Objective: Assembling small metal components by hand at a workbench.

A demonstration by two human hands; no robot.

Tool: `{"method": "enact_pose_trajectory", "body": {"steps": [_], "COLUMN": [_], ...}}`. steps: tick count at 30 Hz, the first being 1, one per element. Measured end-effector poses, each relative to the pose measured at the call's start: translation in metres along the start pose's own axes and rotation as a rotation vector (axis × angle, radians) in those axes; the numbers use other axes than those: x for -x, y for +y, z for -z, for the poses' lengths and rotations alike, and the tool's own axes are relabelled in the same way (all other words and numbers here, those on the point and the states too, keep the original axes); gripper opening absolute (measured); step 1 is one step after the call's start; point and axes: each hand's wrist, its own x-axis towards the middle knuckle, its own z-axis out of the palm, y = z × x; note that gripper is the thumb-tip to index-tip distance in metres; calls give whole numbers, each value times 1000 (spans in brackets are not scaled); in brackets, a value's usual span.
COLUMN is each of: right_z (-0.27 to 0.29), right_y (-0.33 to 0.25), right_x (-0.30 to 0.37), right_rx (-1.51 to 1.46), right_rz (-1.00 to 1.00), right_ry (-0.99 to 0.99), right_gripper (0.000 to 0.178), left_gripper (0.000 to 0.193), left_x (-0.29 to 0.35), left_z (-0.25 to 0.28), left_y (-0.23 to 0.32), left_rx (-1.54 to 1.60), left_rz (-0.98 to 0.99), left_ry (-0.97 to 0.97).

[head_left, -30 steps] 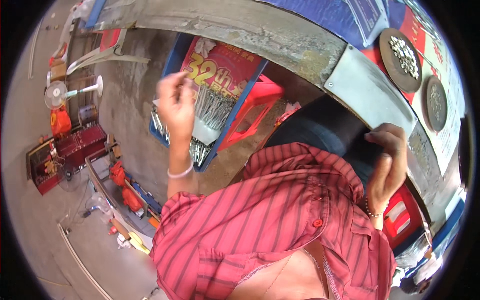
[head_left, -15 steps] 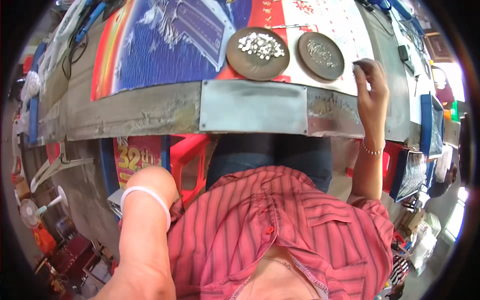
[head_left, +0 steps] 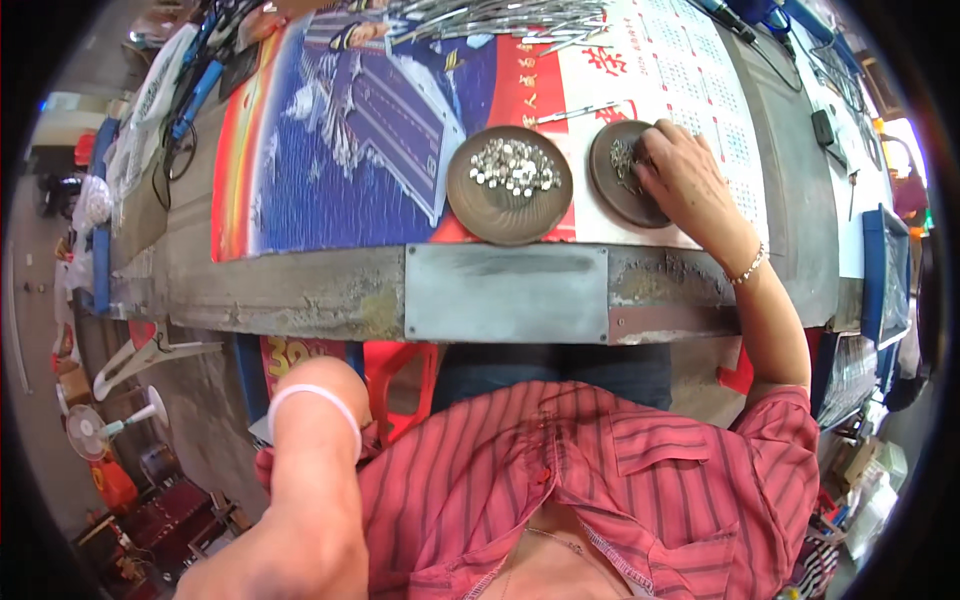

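Observation:
My right hand (head_left: 688, 182) reaches over the small brown dish (head_left: 645, 214) on the right. Its fingertips are bent together down at the tiny metal pieces (head_left: 622, 160) in that dish; what they pinch, if anything, is hidden. Just left stands a larger brown dish (head_left: 510, 226) holding a heap of small shiny metal pieces (head_left: 517, 168). A thin metal rod (head_left: 580, 112) lies behind the dishes. My left arm, with a white bangle (head_left: 322, 393), is folded up close to the camera. Only the wrist end of my left hand (head_left: 285, 560) shows, low at the left; its fingers are hidden.
A printed poster (head_left: 340, 190) covers much of the worktable. Many slender metal rods (head_left: 500, 18) are piled at its far edge. Blue-handled tools (head_left: 198, 98) and cables lie far left. A light metal plate (head_left: 506, 292) is fixed at the front edge.
My right hand has moved left from beside the smaller dish into it. The view has tilted, so the table sits lower and its far rods show. My left arm stays folded up.

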Motion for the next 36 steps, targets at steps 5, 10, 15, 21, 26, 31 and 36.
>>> {"method": "enact_pose_trajectory", "body": {"steps": [5, 10, 15, 21, 26, 31, 36], "right_z": [-3, 1, 7, 11, 6, 3, 8], "right_y": [10, 18, 15, 18, 22, 24, 21], "right_x": [-5, 5, 10, 19, 12, 10, 6], "right_rx": [-73, -78, -199, -464, -607, -701, -923], "right_rz": [75, 71, 55, -54, -61, -101, -57], "right_ry": [2, 3, 70, 87, 89, 89, 57], "right_gripper": [16, 16, 17, 17, 17, 13, 18], "left_gripper": [37, 26, 30, 27, 9, 17, 23], "left_x": [27, 142, 223, 222, 172, 121, 117], "left_z": [58, 97, 123, 122, 122, 83, 53], "left_y": [-3, -124, -159, -161, -124, -47, 31], "left_rx": [-313, -789, -758, -769, -671, -541, -426], "left_rz": [1068, 1407, 1531, 1582, 1691, 1763, 1843], "left_ry": [-42, -876, -1311, -1322, -756, -378, -209]}}
